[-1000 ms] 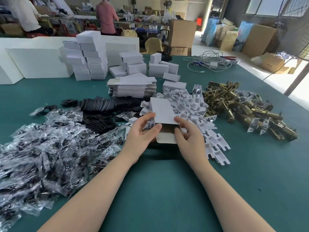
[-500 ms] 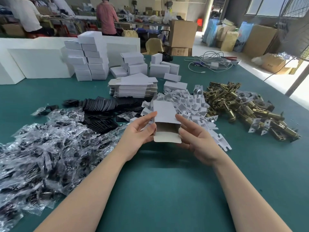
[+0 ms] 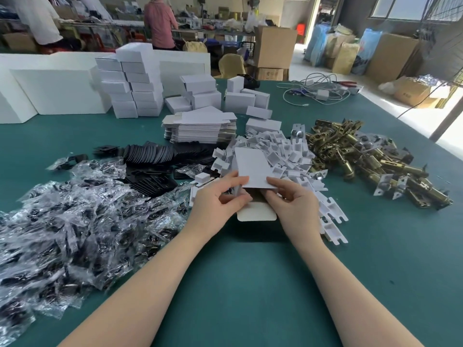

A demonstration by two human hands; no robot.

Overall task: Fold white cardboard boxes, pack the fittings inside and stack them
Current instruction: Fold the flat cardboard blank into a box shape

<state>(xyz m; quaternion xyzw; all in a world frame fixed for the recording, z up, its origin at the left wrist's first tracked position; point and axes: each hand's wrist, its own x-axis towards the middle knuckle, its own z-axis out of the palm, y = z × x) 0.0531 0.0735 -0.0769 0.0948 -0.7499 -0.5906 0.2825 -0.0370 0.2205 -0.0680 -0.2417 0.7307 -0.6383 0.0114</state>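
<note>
Half a second ago the right hand lay open under the white box; now both hands have closed in on its near end, the left hand opposite it. Their fingers pinch the side flaps inward — the box held just above the table, tuck flap hanging open. I judge that this end is being closed; packing comes later.

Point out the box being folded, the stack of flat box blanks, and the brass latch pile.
box being folded [image 3: 253,169], head view, on its white top panel.
stack of flat box blanks [image 3: 200,127], head view, on its layered front edge.
brass latch pile [image 3: 363,159], head view, middle of the heap.
</note>
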